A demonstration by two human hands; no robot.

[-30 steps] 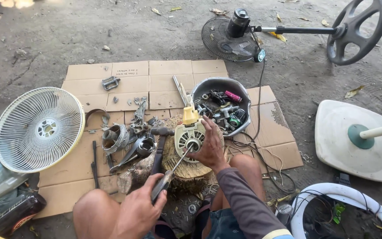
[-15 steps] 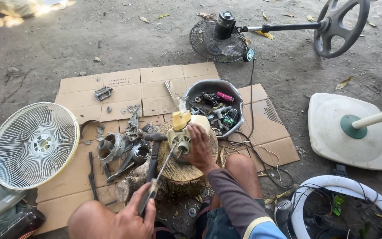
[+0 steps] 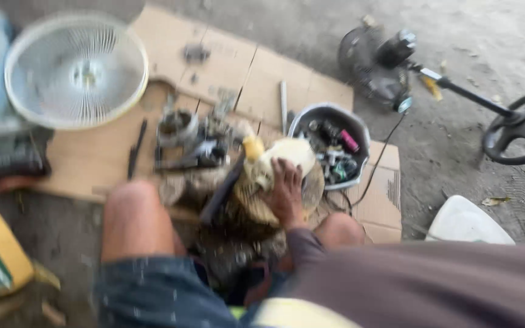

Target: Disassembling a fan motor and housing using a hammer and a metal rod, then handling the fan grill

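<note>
The picture is blurred by motion. My right hand (image 3: 284, 191) grips a cream fan motor (image 3: 282, 153) with a yellow knob, which sits on a round wooden block (image 3: 251, 212) between my knees. A dark long-handled tool (image 3: 220, 191) leans against the block just left of the motor, and no hand shows on it. My left hand is out of sight. My bare left knee (image 3: 132, 218) and blue shorts fill the lower left.
A flattened cardboard sheet (image 3: 92, 158) covers the ground. On it lie a white fan guard (image 3: 77, 70), metal motor parts (image 3: 180, 130) and a grey bowl (image 3: 326, 110) of small parts. A dark fan head (image 3: 377, 61) on a pole, a black round base (image 3: 521, 130) and a white base (image 3: 466, 222) lie right.
The view has swung down and closer and turned blurry. My left hand, which held the long tool, has dropped out of sight. My right hand stays on the motor.
</note>
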